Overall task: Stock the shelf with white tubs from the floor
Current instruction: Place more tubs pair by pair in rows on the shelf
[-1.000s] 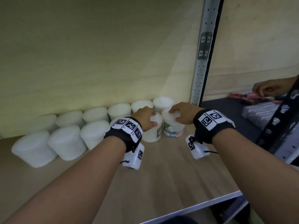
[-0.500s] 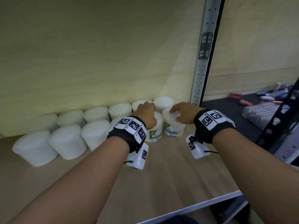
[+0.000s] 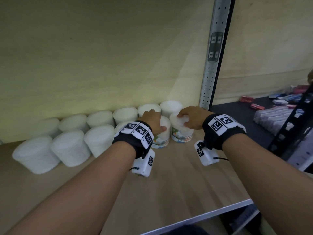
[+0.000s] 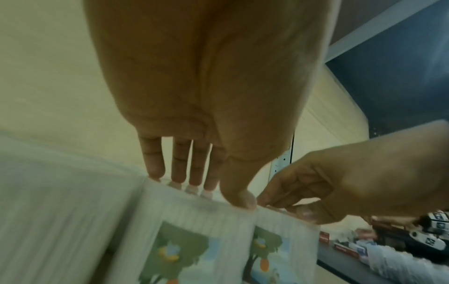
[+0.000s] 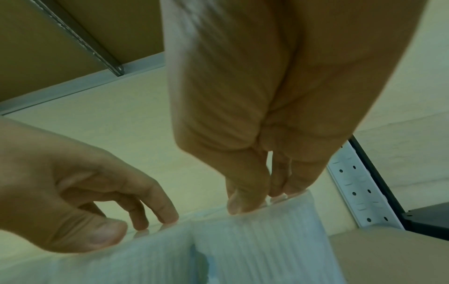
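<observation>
Two white ribbed plastic tubs (image 3: 182,128) now stand label-forward at frame centre on the wooden shelf (image 3: 177,180), left hand (image 3: 152,120) and right hand (image 3: 192,117) fingers still clamped on their lids, so release seems next.

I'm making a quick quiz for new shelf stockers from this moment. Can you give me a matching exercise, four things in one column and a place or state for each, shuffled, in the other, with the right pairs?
Things
1. left hand
2. right hand
3. metal upright
4. small red boxes

Places or states
A. on the dark shelf in the bay to the right
B. grips the lid of the front-row tub nearest the upright
C. stands at the right end of the wooden shelf
D. grips the lid of the second tub from the right in the front row

Pairs: 1-D, 2-B, 3-C, 4-A
</observation>
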The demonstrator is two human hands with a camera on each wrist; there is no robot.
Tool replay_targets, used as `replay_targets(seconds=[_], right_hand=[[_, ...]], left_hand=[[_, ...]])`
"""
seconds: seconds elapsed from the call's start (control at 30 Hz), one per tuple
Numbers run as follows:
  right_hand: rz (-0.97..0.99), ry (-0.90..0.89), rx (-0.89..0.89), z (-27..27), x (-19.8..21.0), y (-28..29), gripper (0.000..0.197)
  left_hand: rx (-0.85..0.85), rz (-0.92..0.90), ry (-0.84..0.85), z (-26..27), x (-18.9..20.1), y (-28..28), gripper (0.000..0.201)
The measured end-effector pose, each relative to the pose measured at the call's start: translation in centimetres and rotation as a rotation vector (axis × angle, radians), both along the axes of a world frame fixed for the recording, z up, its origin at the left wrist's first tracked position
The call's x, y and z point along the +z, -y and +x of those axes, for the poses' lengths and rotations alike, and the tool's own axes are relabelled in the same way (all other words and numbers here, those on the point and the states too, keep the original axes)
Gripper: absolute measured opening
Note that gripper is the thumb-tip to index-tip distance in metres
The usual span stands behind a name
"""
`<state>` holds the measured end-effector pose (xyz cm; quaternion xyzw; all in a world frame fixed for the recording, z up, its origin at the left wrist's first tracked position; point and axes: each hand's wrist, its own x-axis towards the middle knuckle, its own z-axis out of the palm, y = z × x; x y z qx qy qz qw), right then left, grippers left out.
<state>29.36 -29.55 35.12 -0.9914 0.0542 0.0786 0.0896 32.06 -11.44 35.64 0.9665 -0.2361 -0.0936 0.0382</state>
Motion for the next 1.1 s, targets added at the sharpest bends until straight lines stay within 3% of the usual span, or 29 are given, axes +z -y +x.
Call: replay_targets(seconds=[0.2,0.77,1.1], right_hand=[[0.006,-0.008,-0.010,-0.1,0.1,-0.2,0.049],[-0.043,-0.012,-0.008,-1.1,0.7,-0.6,0.049],[-0.144,0.034,0.071,-5.9,1.6,-1.3,0.049]], left_hand=[[-0.111,-0.033,-0.090,0.2,1.4,-0.7,0.061],[-0.167,0.002,-0.068,-0.2,1.4,-1.2,0.062],[-0.198,-0.028,-0.084,-4.3,1.7,-1.7,0.060]])
